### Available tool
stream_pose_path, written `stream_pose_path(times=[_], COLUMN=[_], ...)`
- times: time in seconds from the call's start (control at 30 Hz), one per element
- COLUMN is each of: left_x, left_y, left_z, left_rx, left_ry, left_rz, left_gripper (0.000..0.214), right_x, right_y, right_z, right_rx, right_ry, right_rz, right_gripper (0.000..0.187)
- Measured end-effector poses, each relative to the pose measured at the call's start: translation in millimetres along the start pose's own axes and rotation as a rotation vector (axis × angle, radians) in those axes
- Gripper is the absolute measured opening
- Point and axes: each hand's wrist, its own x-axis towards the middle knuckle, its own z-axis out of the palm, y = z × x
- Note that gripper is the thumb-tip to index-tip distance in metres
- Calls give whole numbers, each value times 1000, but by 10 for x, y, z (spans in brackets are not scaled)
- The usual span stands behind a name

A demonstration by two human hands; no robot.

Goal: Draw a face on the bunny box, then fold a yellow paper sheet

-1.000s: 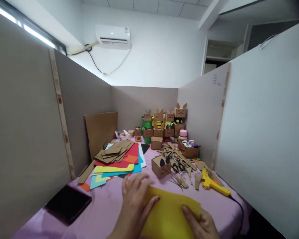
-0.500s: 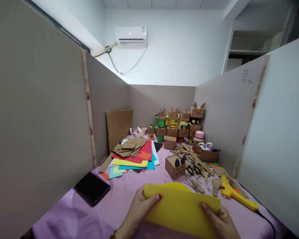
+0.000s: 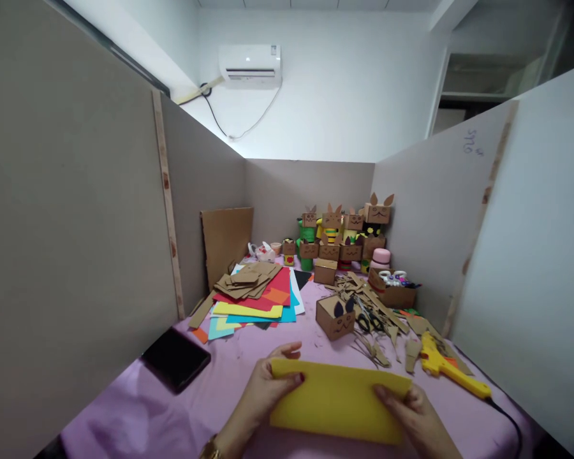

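Observation:
A yellow sheet of paper (image 3: 337,398) spans the space between my two hands, near the front of the table. My left hand (image 3: 275,382) pinches its left end, thumb on the near face and a finger stretched out beyond the top edge. At the other end, my right hand (image 3: 406,408) grips the paper with its thumb on the front and fingers behind. Just past the sheet sits a cardboard box (image 3: 335,319) with dark ears and a drawn face. Black-handled scissors (image 3: 369,320) lie right of that box among cardboard scraps.
A yellow glue gun (image 3: 452,370) with a black cord lies at the right. Coloured paper sheets (image 3: 287,287) and cardboard pieces (image 3: 249,280) are stacked at left, behind a dark tablet (image 3: 176,359). Cardboard animal figures (image 3: 332,233) stand at the back. Grey partitions (image 3: 310,185) enclose the table.
The yellow paper has come flatter and more level between my hands, with the part that showed behind its top edge out of sight. My right hand has shifted slightly left.

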Motion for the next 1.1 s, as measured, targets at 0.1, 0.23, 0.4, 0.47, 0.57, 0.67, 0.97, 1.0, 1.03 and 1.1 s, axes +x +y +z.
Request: stream_pose_path(times=[0.1, 0.23, 0.4, 0.47, 0.57, 0.67, 0.97, 1.0, 1.03, 1.1], left_x=[13, -44, -126, -144, -160, -150, -85, -90, -98, -114], left_y=[-27, 77, 225, 237, 228, 214, 58, 70, 91, 146], left_z=[-20, 32, 91, 103, 121, 119, 29, 37, 48, 69], left_rx=[11, 50, 107, 114, 129, 166, 210, 201, 192, 173], left_ry=[-36, -71, -113, -124, -127, -103, -69, -61, -57, -62], left_rz=[-27, -36, 7, 13, -5, 25, -6, -9, -15, -38], left_gripper=[63, 47, 27, 28, 31, 32, 36, 35, 34, 31], right_x=[-1, -12, -28, -30, -13, 25, 53, 50, 47, 37], right_y=[42, -23, -111, -106, -94, -90, 45, 22, -12, -95], right_z=[11, 34, 16, 9, 3, 1, 65, 77, 89, 112], right_rx=[61, 84, 26, 35, 44, 11, 50, 59, 72, 96], right_ry=[37, 23, -20, -41, -23, -18, 26, 15, 7, -4], right_rz=[-10, 3, 1, 23, 6, -42, -43, -62, -79, -82], right_gripper=[30, 31, 30, 30, 31, 30, 38, 37, 36, 31])
